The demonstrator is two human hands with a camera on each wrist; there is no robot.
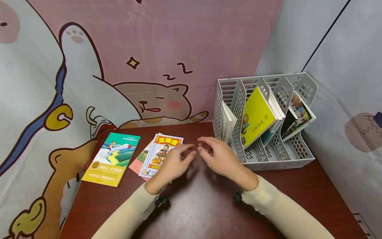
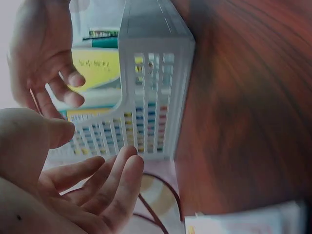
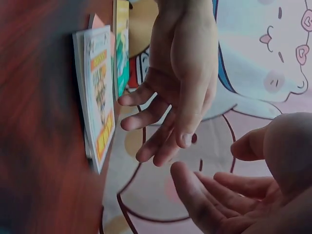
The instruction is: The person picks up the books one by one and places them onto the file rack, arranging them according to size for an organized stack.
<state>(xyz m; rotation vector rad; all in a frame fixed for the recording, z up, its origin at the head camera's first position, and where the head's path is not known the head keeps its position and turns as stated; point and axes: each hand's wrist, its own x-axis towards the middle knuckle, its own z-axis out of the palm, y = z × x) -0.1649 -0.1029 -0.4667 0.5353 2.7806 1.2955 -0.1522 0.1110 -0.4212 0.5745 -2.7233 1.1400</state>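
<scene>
My left hand (image 1: 174, 163) hovers over the table with relaxed, slightly bent fingers and nothing in them. Facing it, my right hand (image 1: 219, 157) is held the same way, its fingertips a short gap from the left ones. Left of the left hand lies a white-bordered comic-style book (image 1: 163, 153), partly on top of a pink book (image 1: 138, 165). Farther left is a green and yellow book (image 1: 111, 158), lying flat. Close to the right hand stands a grey slotted file rack (image 1: 270, 165), which the left wrist view shows from its side (image 2: 146, 92).
In the rack a yellow book (image 1: 258, 118) leans beside white-edged books (image 1: 227, 122) and a book with a photo cover (image 1: 299, 114). The dark red wooden table (image 1: 191, 212) meets a cartoon-printed cloth (image 1: 203, 66) at the back and sides.
</scene>
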